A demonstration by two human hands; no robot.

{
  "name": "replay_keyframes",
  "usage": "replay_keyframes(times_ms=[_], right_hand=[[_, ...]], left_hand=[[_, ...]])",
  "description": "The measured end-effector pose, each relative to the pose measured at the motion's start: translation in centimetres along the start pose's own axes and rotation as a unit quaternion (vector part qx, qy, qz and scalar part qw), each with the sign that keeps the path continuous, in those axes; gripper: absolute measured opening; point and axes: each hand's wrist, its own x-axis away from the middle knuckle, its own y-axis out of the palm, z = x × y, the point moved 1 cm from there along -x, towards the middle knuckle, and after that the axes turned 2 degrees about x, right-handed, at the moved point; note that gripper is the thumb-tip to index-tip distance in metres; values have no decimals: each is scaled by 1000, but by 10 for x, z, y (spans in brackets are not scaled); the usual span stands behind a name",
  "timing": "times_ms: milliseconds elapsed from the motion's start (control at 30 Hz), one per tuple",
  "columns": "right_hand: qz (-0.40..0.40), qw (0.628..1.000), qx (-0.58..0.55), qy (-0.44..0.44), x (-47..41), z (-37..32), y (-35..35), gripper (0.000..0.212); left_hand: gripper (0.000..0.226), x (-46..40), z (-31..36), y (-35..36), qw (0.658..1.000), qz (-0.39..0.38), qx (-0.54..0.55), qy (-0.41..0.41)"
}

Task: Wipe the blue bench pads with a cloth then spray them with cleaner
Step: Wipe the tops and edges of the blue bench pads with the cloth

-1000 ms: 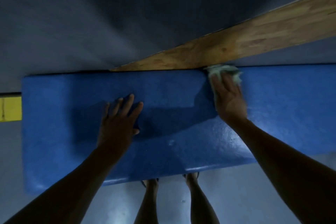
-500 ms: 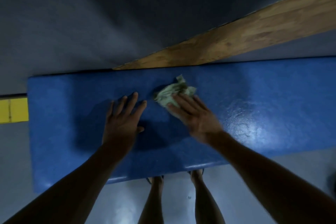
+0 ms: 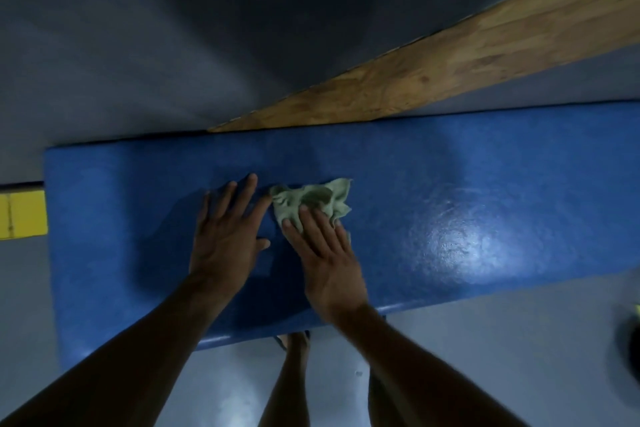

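Note:
A long blue bench pad runs across the middle of the view, with a shiny wet-looking patch on its right half. A crumpled pale green cloth lies on the pad near its middle. My right hand presses flat on the cloth's near part, fingers spread over it. Just left of the cloth, my left hand rests palm down on the pad with fingers apart, its fingertips almost touching the cloth. No spray bottle is in sight.
A wooden plank slants up to the right behind the pad. A yellow block sits at the pad's left end. The grey floor lies below, with my bare legs and a dark round object at the right edge.
My right hand has swept the cloth from the pad's far edge by the plank leftward and toward me, ending beside my left hand. The left hand stayed planted.

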Motion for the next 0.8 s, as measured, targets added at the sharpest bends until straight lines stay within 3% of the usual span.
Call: replay_keyframes(times_ms=[67,133,233,300,367,433,533,667,733,800], right_hand=[[-17,991,70,-112,6,49,-11,81],[-17,990,107,-91,17,108,-27,85],[12,991,67,115,40,163,-49,68],[66,963,29,259,38,149,-40,66],[114,935,-21,336,22,105,-20,73],[123,943,-45,305,9,47,-3,80],[42,990,-39,132,20,-25,14,80],[-14,997,19,-68,38,17,4,82],[-13,997,47,-52,47,70,-6,83],[20,998,42,47,60,116,-20,71]], left_hand=[[89,0,0,1,1000,5,3,-2],[90,-1,-1,3,1000,10,5,-4],[89,0,0,4,1000,13,2,-7],[89,0,1,4,1000,13,4,-7],[88,1,1,5,1000,18,6,-7],[88,2,1,6,1000,20,-1,-10],[87,2,2,6,1000,13,-12,-14],[87,1,5,5,1000,11,-21,-16],[85,0,7,4,1000,9,-19,-19],[85,0,7,4,1000,16,-17,-22]])
